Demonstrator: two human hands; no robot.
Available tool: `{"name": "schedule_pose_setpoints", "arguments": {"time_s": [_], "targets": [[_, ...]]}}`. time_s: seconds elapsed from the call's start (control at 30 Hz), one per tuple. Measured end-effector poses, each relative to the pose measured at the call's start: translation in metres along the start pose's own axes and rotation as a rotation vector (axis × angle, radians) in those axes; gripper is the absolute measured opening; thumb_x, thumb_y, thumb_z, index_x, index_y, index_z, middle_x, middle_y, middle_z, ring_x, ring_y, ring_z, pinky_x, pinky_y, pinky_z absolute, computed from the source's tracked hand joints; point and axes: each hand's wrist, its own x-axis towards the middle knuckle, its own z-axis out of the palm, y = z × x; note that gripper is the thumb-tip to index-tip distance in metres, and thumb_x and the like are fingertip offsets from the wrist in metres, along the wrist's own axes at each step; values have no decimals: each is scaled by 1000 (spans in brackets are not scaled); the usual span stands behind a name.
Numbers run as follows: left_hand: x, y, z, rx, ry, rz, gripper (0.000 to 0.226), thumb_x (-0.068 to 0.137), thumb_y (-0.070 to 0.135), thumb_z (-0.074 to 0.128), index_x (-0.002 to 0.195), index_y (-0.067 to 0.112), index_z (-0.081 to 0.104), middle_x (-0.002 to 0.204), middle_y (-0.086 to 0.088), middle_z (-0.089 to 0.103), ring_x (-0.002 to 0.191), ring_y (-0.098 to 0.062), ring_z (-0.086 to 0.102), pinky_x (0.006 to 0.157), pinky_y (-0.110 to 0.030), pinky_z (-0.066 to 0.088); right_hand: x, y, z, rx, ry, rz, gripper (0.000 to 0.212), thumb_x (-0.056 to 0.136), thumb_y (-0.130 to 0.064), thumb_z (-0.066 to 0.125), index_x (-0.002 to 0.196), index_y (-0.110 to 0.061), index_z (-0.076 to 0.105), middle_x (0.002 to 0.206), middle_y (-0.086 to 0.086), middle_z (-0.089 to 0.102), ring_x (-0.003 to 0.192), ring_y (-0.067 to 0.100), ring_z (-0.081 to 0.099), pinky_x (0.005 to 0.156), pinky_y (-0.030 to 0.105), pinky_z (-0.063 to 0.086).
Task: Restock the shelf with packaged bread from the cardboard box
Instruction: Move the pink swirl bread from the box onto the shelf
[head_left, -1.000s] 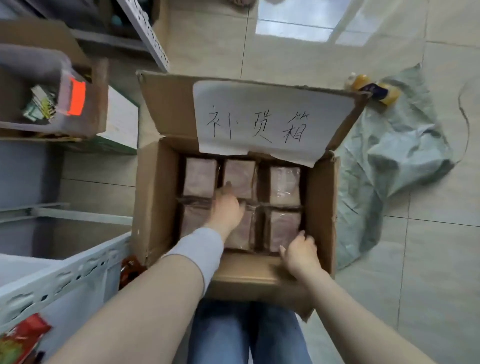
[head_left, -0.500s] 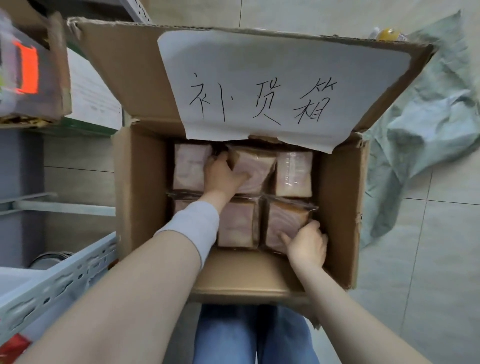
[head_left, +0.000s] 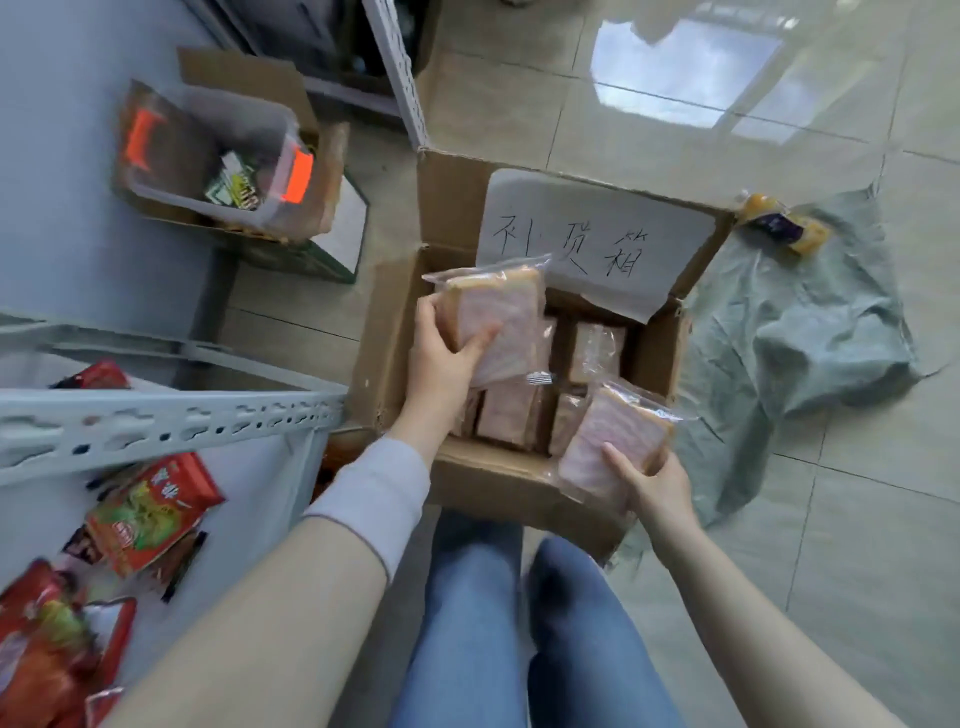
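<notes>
An open cardboard box (head_left: 524, 493) stands on the floor in front of my knees, with a white handwritten sheet on its far flap. My left hand (head_left: 441, 358) grips a clear-wrapped bread pack (head_left: 506, 317) lifted above the box's left side. My right hand (head_left: 657, 486) holds a second bread pack (head_left: 605, 441) over the box's near right corner. Several more bread packs (head_left: 595, 345) lie inside the box. The white metal shelf (head_left: 171, 423) is at my left, holding red snack bags.
Red snack bags (head_left: 148, 512) lie on the shelf board. A clear plastic bin with orange latches (head_left: 218, 156) sits in a carton at far left. A grey-green cloth (head_left: 810, 322) is spread on the tiled floor at right, with a yellow packet (head_left: 784, 228) on it.
Both hands have lifted a bread pack each out of the box. The view has swung left and pulled back, bringing the shelf and snack bags into sight.
</notes>
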Motion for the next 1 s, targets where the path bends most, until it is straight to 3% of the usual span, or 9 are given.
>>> {"name": "schedule_pose_setpoints", "arguments": {"time_s": [0.07, 0.13, 0.23, 0.3, 0.43, 0.53, 0.63, 0.77, 1.0], "targets": [[-43, 32, -38, -78, 119, 37, 67, 70, 56, 64, 120, 17, 42, 111, 8, 59, 104, -2, 56, 86, -11, 47, -36, -16, -11, 76, -136, -82, 44, 73, -34, 75, 108, -19, 54, 114, 7, 65, 90, 14, 64, 72, 28, 54], [-91, 64, -80, -162, 252, 134, 78, 63, 68, 57, 120, 18, 43, 111, 11, 57, 104, 3, 55, 86, -7, 44, -73, -34, -19, 88, -306, -166, 78, 56, -48, 80, 120, -16, 50, 120, 6, 63, 102, 20, 64, 90, 41, 52], [-172, 100, -148, -240, 468, 280, 80, 57, 82, 53, 111, 24, 48, 107, 13, 58, 98, 6, 56, 88, -8, 42, -137, -55, -23, 24, -554, -326, 113, 35, -63, 84, 130, -20, 41, 122, 4, 61, 108, 22, 63, 92, 44, 52], [-230, 120, -191, -264, 594, 328, 79, 58, 81, 56, 109, 21, 53, 109, 5, 62, 101, -5, 58, 90, -18, 45, -186, -68, -21, -24, -679, -445, 98, 42, -57, 86, 124, -24, 45, 115, 3, 65, 103, 23, 66, 85, 40, 55], [-342, 150, -269, -323, 821, 392, 37, 64, 59, 61, 81, 26, 52, 81, 12, 56, 71, 6, 55, 69, -16, 47, -298, -102, -4, -67, -922, -661, 54, 65, -26, 79, 112, -14, 54, 102, 9, 71, 88, 20, 71, 64, 23, 56], [-416, 158, -327, -404, 970, 397, 27, 66, 46, 67, 76, 25, 53, 82, 6, 58, 78, -7, 58, 77, -33, 51, -381, -120, 19, -98, -1067, -774, 45, 74, -10, 70, 115, 0, 54, 100, 14, 71, 88, 24, 71, 69, 26, 58], [-479, 146, -383, -480, 1076, 391, 21, 70, 37, 68, 80, 23, 58, 91, -4, 62, 90, -21, 61, 87, -45, 51, -453, -125, 48, -123, -1176, -865, 41, 72, -20, 69, 110, -12, 56, 100, 8, 73, 90, 20, 71, 72, 25, 58], [-547, 97, -455, -522, 1255, 358, 12, 80, 26, 68, 82, 21, 57, 86, 2, 64, 80, -13, 63, 78, -35, 53, -538, -106, 111, -222, -1340, -918, 24, 82, -20, 64, 104, -26, 55, 95, 0, 74, 87, 16, 72, 68, 21, 57], [-622, -26, -566, -490, 1503, 221, 20, 82, 30, 67, 84, 25, 49, 79, 12, 58, 69, 0, 57, 52, -7, 45, -660, -28, 260, -296, -1331, -947, 21, 84, -10, 65, 100, -11, 52, 91, 8, 61, 90, 28, 63, 77, 34, 57]]}}
